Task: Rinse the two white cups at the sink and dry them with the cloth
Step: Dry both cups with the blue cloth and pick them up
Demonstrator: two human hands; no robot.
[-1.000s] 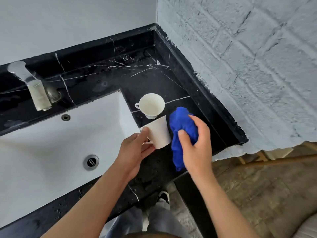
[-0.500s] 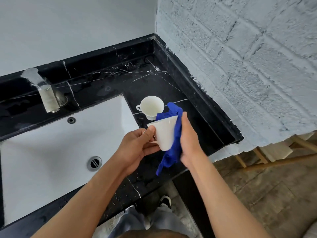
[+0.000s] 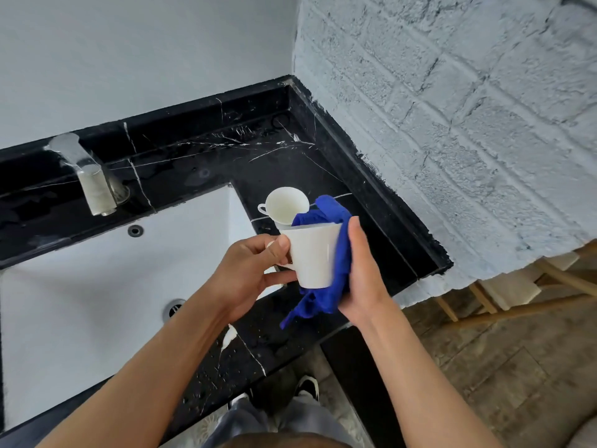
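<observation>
My left hand (image 3: 250, 271) grips a white cup (image 3: 311, 255) by its handle and holds it upright above the black counter, just right of the sink. My right hand (image 3: 363, 273) presses a blue cloth (image 3: 329, 286) against the cup's right side. Part of the cloth lies tucked over the rim into the cup, and its tail hangs below. A second white cup (image 3: 284, 205) rests on the counter right behind, tilted with its handle to the left and partly hidden by the held cup.
A white sink basin (image 3: 80, 302) with a drain (image 3: 174, 308) fills the left. A metal faucet (image 3: 92, 181) stands behind it. The wet black marble counter (image 3: 258, 163) ends in a corner against a white brick wall (image 3: 452, 124). Wooden furniture legs (image 3: 517, 295) stand at the right.
My right hand brought the cloth from beside the cup onto its side and over its rim. Both hands lifted the cup slightly and turned it more upright.
</observation>
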